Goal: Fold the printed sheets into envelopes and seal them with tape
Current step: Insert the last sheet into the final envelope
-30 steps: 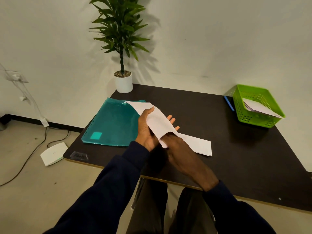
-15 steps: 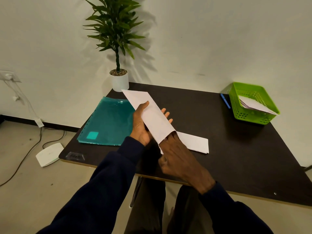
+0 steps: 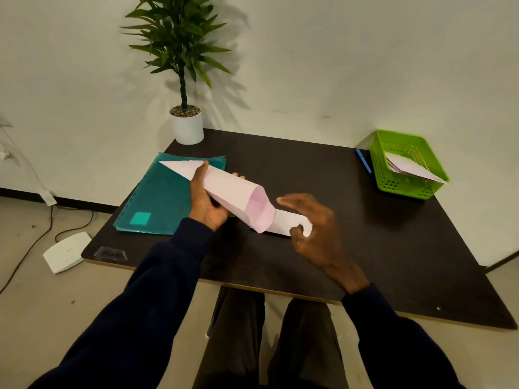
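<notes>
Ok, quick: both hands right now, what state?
Left hand: grips the open envelope.
Right hand: at the folded sheet, blurred; cannot tell.

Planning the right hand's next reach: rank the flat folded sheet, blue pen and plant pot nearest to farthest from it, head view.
From the right hand:
1. folded sheet, at its thumb, mid-table
2. blue pen, back right
3. plant pot, back-left corner

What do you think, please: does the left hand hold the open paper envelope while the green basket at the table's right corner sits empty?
Not quite: the head view shows folded white paper in the green basket. The left hand does hold the open paper envelope.
</notes>
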